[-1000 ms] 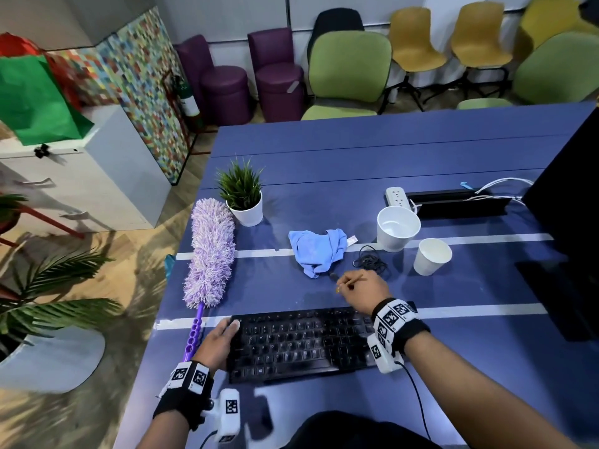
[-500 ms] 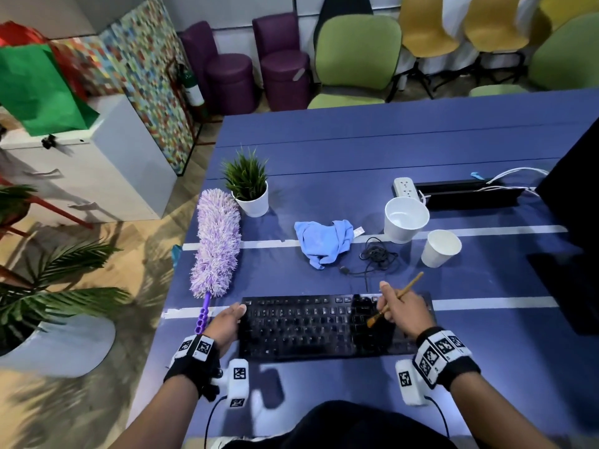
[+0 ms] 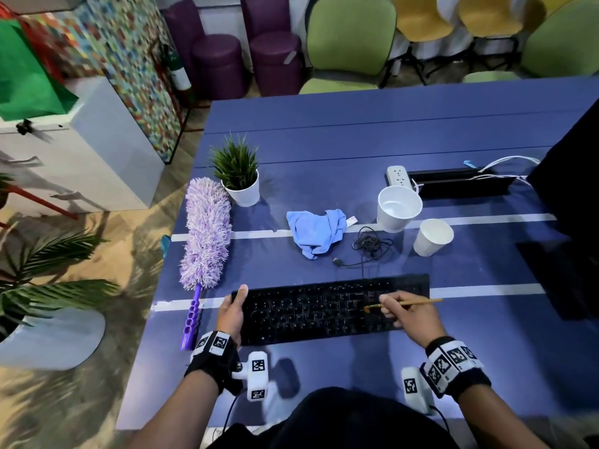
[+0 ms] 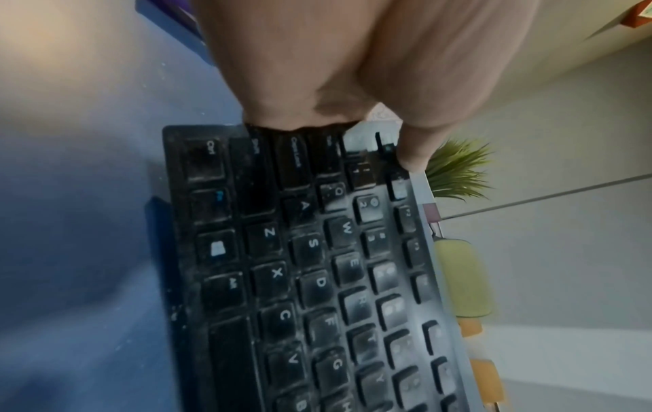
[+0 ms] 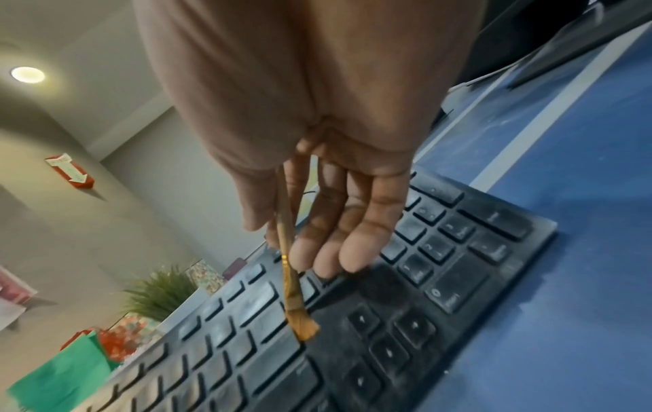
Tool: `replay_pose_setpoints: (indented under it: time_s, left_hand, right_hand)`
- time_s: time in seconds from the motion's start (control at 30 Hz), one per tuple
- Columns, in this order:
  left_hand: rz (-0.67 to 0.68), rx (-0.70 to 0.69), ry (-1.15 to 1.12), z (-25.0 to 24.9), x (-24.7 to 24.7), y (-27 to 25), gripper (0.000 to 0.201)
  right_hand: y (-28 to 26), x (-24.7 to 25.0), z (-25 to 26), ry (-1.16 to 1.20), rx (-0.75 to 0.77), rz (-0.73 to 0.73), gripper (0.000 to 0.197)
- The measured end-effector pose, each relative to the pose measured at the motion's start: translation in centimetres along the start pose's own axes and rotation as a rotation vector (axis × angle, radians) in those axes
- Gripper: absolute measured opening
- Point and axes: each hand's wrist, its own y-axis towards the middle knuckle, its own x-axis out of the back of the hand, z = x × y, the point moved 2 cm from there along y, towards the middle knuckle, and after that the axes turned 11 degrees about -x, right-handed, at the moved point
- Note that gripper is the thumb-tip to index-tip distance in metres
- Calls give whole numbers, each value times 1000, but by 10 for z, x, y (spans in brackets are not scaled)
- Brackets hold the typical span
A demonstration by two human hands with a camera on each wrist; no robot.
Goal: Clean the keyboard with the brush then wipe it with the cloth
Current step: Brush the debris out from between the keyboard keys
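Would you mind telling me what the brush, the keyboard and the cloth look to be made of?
Brush: seemingly a wooden or bamboo stick, matt tan, with a brownish bristle tuft; the right hand pinches it.
Keyboard: looks like moulded black plastic, matt and dusty, with printed white letters; the left hand grips its end.
Cloth: soft light-blue fabric, crumpled in folds, possibly microfibre.

head: high, looking down | wrists: close, along fingers | shared: keyboard (image 3: pixel 330 307)

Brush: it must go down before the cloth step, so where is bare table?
Bare table lies right of the keyboard, and beyond the plant. Crowded: cloth, cable, cups.
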Motion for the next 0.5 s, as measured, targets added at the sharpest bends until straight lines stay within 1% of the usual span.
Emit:
replay_pose_setpoints:
  time_s: [0.1,0.17,0.23,0.3,0.33,0.4,0.5]
  left_hand:
    - [-44,-49,-108,2,-2,2,54]
    - [-34,-89,-160,0,-1,1,34]
    - [-17,-140,-165,-1,0,0,14]
    - [-18,-190,-152,-2,1,1,2]
    - [-23,-208,-146,-3,2,2,4]
    - [-17,-207,-148,-4,1,2,5]
    - [-15,-183,-154,0,1,2,3]
  right_hand:
    - [-7,-4,11,-54,147,-37,7]
    - [-13,-9,22,-93,242,-90,7]
    - [-17,-16,32,-150,390,-202,7]
    - [-19,-26,41,-228,553,-293,7]
    - [-18,-32,44,-238,602,-305,8]
    - [-17,-49,51,-219,663,-267,10]
    - [-23,-84,63,-224,758,-136,13]
